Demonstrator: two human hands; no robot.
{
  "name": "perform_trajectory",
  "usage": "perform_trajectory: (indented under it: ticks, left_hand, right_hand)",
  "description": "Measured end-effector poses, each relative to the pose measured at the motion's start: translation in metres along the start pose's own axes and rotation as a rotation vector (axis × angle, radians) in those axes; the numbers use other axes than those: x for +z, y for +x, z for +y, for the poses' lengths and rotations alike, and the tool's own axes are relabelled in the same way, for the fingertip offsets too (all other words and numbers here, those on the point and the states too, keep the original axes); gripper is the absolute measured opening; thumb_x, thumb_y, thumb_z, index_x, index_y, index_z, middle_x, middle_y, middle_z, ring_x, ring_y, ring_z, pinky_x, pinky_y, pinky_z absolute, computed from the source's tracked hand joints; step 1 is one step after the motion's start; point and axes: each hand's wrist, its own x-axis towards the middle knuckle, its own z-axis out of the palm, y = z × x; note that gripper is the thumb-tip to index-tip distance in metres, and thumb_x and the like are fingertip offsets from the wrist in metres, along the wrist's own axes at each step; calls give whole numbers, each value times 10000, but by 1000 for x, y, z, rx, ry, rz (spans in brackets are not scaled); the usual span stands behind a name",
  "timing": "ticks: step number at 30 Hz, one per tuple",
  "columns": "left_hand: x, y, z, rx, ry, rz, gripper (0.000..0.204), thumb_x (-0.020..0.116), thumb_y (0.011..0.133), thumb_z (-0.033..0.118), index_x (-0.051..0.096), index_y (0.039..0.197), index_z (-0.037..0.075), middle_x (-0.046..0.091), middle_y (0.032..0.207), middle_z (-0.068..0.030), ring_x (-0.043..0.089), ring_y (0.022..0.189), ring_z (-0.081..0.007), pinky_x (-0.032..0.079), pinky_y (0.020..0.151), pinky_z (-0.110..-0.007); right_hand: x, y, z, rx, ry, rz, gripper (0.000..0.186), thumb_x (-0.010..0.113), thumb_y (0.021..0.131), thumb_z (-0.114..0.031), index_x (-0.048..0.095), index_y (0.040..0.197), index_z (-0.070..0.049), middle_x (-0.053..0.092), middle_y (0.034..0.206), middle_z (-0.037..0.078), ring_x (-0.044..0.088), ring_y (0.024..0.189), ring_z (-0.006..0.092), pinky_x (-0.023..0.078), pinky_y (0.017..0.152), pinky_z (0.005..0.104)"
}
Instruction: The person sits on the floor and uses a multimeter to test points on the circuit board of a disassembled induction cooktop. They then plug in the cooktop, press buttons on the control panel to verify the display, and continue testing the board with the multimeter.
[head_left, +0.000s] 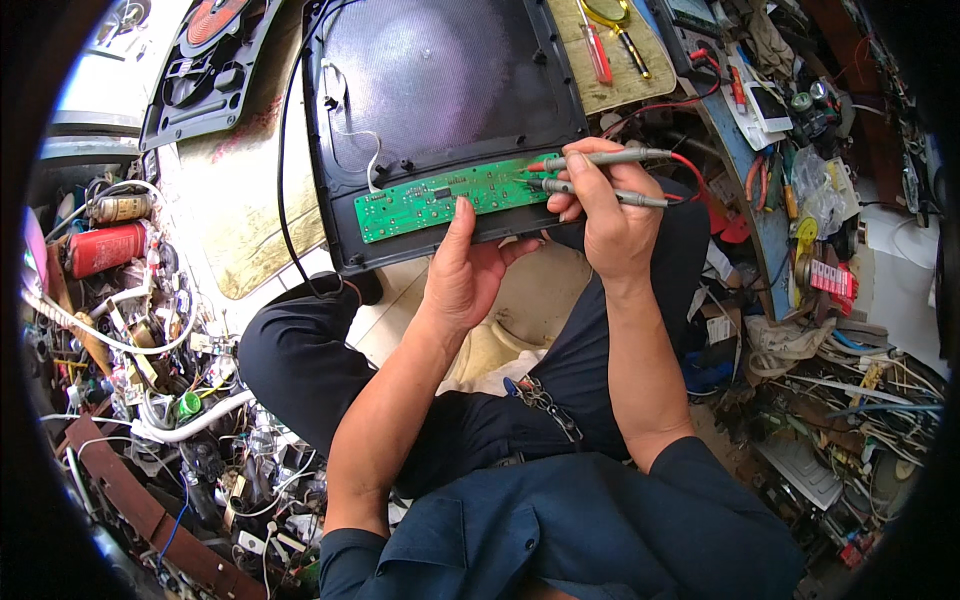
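Note:
A long green circuit board (400,212) lies along the near edge of a black plastic housing panel (345,220). My left hand (465,272) is closed at that edge, its thumb on the board and its other fingers partly hidden under the edge. Above the board's right end, my right hand (618,225) grips two grey multimeter probes together, a red-tipped one (625,156) and a second one (630,198) below it. Both tips point left onto the board; whether they touch it I cannot tell. A white cable (377,160) runs from the board's left end up the panel.
Under the panel is a worn wooden board (235,200), with a black fan housing (205,75) at the far left. A red-handled screwdriver (598,58) and a yellow-rimmed magnifier (605,12) lie far right. Piles of parts and wires (200,440) flank my legs.

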Motion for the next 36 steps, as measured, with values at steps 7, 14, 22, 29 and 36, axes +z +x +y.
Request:
perform_trajectory:
  ticks: [7, 14, 22, 29, 36]
  left_hand:
    - [2, -1, 2, 0, 12, -20, 581, 489, 1056, 545, 470, 1477, 147, 592, 1419, -87, 584, 1265, -239, 536, 962, -457]
    - [-1, 0, 0, -6, -10, -19, 558, 489, 1062, 528, 478, 1468, 146, 595, 1414, -83, 584, 1260, -242, 538, 955, -457]
    - [1, -1, 2, 15, 20, -18, 542, 491, 1064, 515, 482, 1462, 146, 594, 1411, -77, 578, 1263, -235, 544, 937, -452]
    - [1, -1, 1, 9, 9, -25, 536, 487, 1067, 511, 482, 1460, 147, 594, 1410, -77, 582, 1256, -231, 548, 932, -451]
    - [8, -1, 2, 28, -46, 21, 517, 489, 1077, 484, 528, 1413, 92, 655, 1309, -110, 662, 1114, -251, 560, 907, -415]
  right_hand:
    - [0, 0, 0, 17, 3, 19, 178, 620, 996, -142, 706, 1034, 9, 761, 885, 86, 674, 655, 63, 514, 529, 194]
    - [0, 1, -1, 25, -3, 12, 178, 619, 995, -142, 704, 1030, 10, 761, 886, 89, 669, 652, 63, 513, 533, 198]
    - [1, 1, 2, 4, 0, -19, 173, 618, 995, -140, 705, 1032, 6, 761, 894, 87, 660, 651, 57, 512, 543, 195]
    - [-1, 0, 1, 18, 8, 16, 170, 621, 1000, -147, 703, 1026, 0, 763, 897, 85, 662, 652, 54, 507, 533, 188]
    - [0, 0, 1, 25, 6, 23, 168, 622, 1002, -146, 705, 1026, -3, 762, 896, 76, 660, 648, 51, 505, 533, 188]
